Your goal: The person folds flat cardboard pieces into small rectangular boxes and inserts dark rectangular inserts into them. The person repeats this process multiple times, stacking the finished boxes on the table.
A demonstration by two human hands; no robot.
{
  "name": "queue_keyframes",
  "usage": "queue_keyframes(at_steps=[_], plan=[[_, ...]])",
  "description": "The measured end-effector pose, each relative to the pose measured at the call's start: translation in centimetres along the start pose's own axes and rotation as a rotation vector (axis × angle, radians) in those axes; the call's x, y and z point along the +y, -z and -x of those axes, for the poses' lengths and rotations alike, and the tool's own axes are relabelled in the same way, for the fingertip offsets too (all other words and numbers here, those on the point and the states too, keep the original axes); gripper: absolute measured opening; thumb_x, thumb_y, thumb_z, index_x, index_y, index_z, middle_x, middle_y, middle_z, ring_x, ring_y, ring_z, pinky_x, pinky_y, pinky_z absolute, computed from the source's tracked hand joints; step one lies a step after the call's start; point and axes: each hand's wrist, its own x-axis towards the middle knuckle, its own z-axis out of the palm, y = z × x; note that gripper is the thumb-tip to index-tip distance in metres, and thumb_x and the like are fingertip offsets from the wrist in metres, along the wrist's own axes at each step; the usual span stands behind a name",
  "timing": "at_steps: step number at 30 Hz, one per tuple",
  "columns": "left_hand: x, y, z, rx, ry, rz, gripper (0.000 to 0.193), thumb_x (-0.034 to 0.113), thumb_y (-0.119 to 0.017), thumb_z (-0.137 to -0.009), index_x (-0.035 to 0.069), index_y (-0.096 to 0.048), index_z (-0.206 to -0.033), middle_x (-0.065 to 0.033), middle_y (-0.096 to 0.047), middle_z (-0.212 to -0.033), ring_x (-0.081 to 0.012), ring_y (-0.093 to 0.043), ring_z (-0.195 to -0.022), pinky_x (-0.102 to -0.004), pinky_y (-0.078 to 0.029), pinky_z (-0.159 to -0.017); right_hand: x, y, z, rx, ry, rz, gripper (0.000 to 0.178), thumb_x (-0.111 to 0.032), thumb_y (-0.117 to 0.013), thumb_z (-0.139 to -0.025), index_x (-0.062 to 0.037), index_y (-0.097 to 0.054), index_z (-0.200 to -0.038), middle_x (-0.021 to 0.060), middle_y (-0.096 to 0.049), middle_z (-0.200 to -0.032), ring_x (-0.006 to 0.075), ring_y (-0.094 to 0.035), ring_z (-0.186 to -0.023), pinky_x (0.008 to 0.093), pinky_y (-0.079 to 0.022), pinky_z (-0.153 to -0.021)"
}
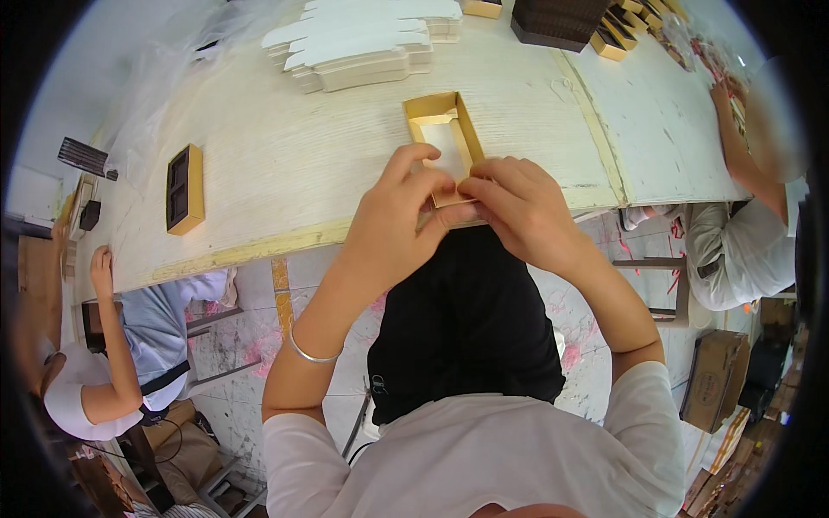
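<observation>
A small gold cardboard box (469, 138) with a white inside lies open side up at the table's front edge. Its near end is between my two hands. My left hand (401, 207) pinches the near left corner, with the thumb below and a finger over the wall. My right hand (527, 207) grips the near right corner, fingertips closed on the cardboard. The fingers hide most of the box's near end wall. On the table to the left stands a finished-looking gold box (198, 194) with a dark, divided insert (178, 186).
Stacked flat white box blanks (354, 52) lie beyond my hands. A pile of dark brown inserts (557, 22) and several gold boxes (610, 43) sit at the far right. One person (95, 388) sits at the left, another (734, 242) at the right. A carton (715, 380) stands on the floor.
</observation>
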Motion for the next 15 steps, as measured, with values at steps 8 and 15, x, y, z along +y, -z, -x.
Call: queue_keyframes(at_steps=[8, 15], plan=[[-0.1, 0.3, -0.2, -0.125, 0.027, -0.209, 0.017, 0.013, -0.071, -0.079, 0.001, -0.059, -0.077, -0.0062, -0.053, -0.083, -0.0261, -0.057, -0.065, -0.0346, -0.047, -0.06, -0.3, 0.7, -1.3, -0.291, -0.129, -0.028, 0.011, 0.001, -0.062, -0.073, -0.0048, -0.059, -0.082, 0.0096, -0.054, -0.078, 0.029, -0.055, -0.073, 0.0376, -0.042, -0.064], [1.2, 3.4, -1.9, -0.141, 0.021, -0.261, 0.05, 0.028, -0.083, -0.065, 0.008, -0.061, -0.105, -0.0105, -0.052, -0.113, -0.0291, -0.056, -0.098, -0.0368, -0.046, -0.083, 1.8, 3.7, -2.1, -0.448, -0.006, -0.095, 0.014, -0.005, -0.066, -0.074, -0.0057, -0.063, -0.087, 0.0087, -0.061, -0.088, 0.0277, -0.055, -0.098, 0.0414, -0.041, -0.085]])
